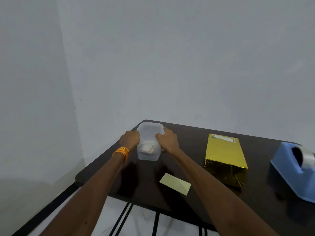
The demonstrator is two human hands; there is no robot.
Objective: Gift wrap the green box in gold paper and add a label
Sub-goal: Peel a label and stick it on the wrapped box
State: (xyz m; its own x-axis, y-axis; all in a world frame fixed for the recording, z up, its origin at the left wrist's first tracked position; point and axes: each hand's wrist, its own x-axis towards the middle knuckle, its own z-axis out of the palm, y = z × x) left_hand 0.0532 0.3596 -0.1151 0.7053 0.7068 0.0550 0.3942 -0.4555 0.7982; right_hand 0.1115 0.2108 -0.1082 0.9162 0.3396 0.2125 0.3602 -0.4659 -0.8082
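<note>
On the bench (187,142), gold-wrapped box (225,157) lies right of my grip, long axis running away from me, label (223,138) at its far end. My left hand (130,139) and right hand (167,141) both clamp the clear tub (149,133); right hand nearer the box.

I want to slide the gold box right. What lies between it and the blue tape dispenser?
Nothing: between gold box and tape dispenser, the head view shows bare table.
</note>
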